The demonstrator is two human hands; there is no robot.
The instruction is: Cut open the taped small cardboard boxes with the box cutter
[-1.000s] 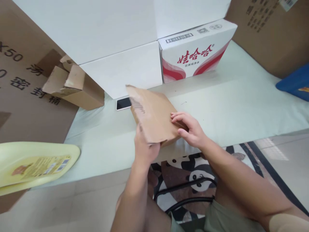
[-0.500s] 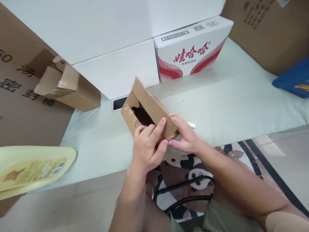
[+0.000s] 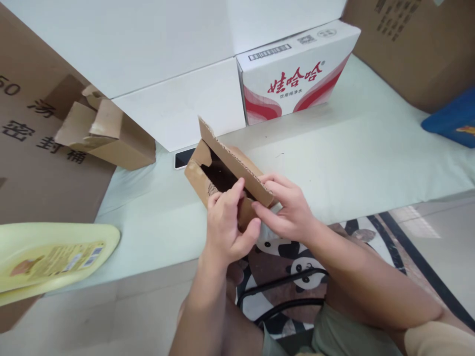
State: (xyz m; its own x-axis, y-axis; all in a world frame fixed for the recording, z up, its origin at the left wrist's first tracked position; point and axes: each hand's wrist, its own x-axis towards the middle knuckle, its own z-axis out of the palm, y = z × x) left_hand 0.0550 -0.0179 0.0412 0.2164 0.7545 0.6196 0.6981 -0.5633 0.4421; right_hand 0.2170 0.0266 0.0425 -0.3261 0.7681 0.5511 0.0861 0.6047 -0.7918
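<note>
A small brown cardboard box [image 3: 232, 170] is tilted over the front part of the cloth-covered table, its long top flap raised and its dark inside showing. My left hand [image 3: 230, 222] grips the near left side, fingers curled over the rim by the opening and thumb at the near end. My right hand [image 3: 285, 205] pinches the near right corner of the raised flap, thumb on the inner face and fingers behind it. A short end flap shows between the two thumbs. The box's underside is hidden.
Behind stand white cartons, one with red lettering [image 3: 297, 79]. A phone [image 3: 184, 158] lies beyond the box. At left are another small cardboard box [image 3: 129, 138] and a pale yellow bottle [image 3: 55, 257]; a blue package [image 3: 451, 121] sits at right. A panda-patterned mat [image 3: 308, 272] lies below.
The raised flap has swung more upright. My right thumb has moved from the flap's lower edge onto its inner face, and my left index finger has drawn back from the flap.
</note>
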